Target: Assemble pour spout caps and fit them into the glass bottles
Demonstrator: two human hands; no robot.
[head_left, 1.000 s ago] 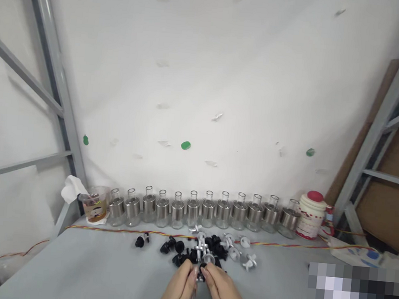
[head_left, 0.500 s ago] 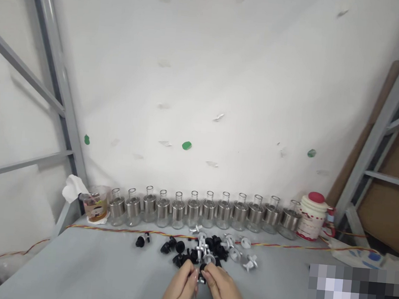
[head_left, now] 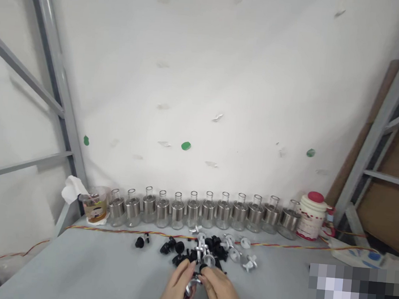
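Note:
My left hand [head_left: 176, 284] is closed around a silver spout-like piece [head_left: 192, 284] with a round flange. Close beside it, my right hand [head_left: 221, 291] pinches a small black stopper [head_left: 203, 266], its fingertips meeting the silver piece. The fingers partly hide where the two parts meet, so I cannot tell whether they are joined. Just beyond my hands lies a loose pile of black stoppers [head_left: 216, 247] and silver pieces [head_left: 235, 255]. A black stopper [head_left: 139, 242] lies apart on the left.
A row of glass bottles with metal sleeves [head_left: 208, 210] stands along the wall. A plastic cup [head_left: 95, 207] is at its left end, a cream jar with a red lid [head_left: 311, 217] at its right. A twisted red-yellow wire [head_left: 119, 230] crosses the grey table [head_left: 81, 265].
My left hand has turned and opened slightly, so the silver piece now shows more. My right hand has shifted a little left with its black stopper.

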